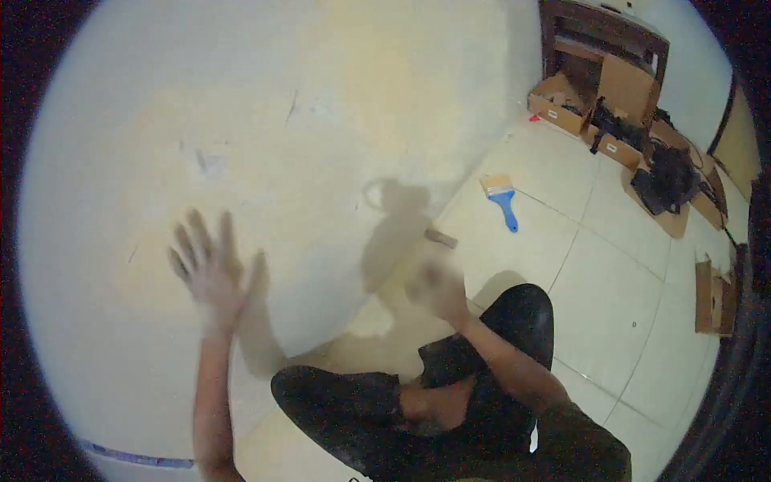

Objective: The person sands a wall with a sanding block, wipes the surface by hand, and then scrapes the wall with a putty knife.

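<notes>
My left hand (210, 273) is against the pale, scuffed wall (241, 173), its fingers spread and nothing in it. Over the floor beside the wall, my right hand (440, 285) is smeared by motion. A dark patch shows at its fingers, but I cannot make out whether it holds anything. Just beyond that hand, a small brown block-like piece (441, 237) lies by the foot of the wall. Farther off on the tiles is a flat paintbrush (501, 201) with a blue handle and light bristles.
Open cardboard boxes (556, 115) stand along the far side, before a dark wooden cabinet (602, 48). A black bag or bundle (673, 173) lies near them. Another carton (713, 297) is at the far right. My crossed legs (345, 406) rest on the tiled floor (610, 265).
</notes>
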